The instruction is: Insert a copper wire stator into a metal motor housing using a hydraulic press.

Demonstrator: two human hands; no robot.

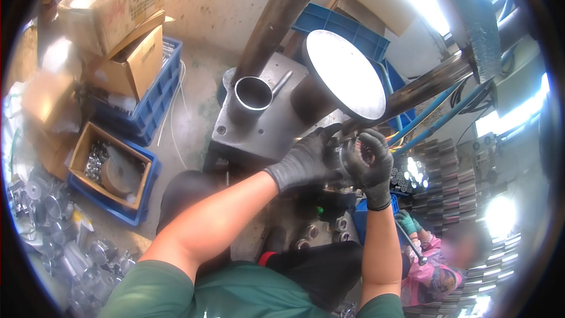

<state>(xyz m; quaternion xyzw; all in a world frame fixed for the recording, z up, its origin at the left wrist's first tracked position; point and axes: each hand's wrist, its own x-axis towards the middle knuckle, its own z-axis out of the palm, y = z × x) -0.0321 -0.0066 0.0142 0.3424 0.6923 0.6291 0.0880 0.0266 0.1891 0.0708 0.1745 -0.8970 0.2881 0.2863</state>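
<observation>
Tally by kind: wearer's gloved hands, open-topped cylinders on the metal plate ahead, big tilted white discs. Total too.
Gloved hands: 2 (left hand, right hand)
Open-topped cylinder: 1
Big tilted white disc: 1
Total: 4

Matt gloves (301, 164), metal plate (273, 122) (dull), plastic crate (150, 119)

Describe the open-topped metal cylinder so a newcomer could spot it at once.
Find the gray metal plate just beyond the gloved left hand, near the picture's upper middle. On it, left of the large tilted disc with the bright white face, stands a short round cylinder. Its dark, open mouth with a thin shiny rim sets it apart from that disc and the slim rod beside it.
</observation>
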